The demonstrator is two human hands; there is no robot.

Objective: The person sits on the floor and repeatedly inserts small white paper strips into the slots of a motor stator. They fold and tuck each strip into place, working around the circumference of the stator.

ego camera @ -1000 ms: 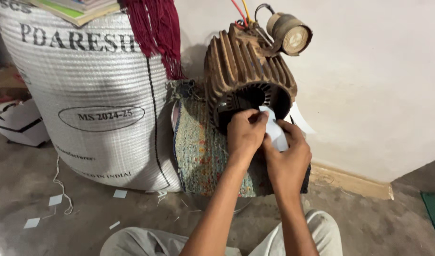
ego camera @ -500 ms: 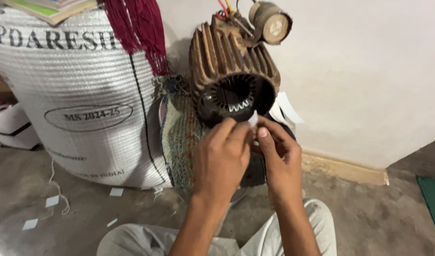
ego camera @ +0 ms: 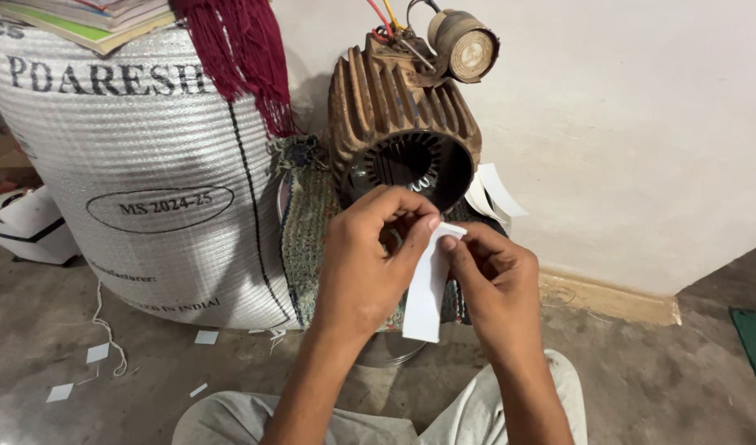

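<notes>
Concrete floor (ego camera: 658, 387) and a pale wall frame the scene. At left, a large woven white sack (ego camera: 139, 181) is seen standing full, its contents hidden, with books (ego camera: 81, 15) laid on top. Before the rusty motor housing (ego camera: 402, 124), a white paper strip (ego camera: 427, 284) is pinched at its upper end between left hand (ego camera: 369, 264) and right hand (ego camera: 497, 280). It is judged light, limp and easily creased, best gripped by an edge.
</notes>
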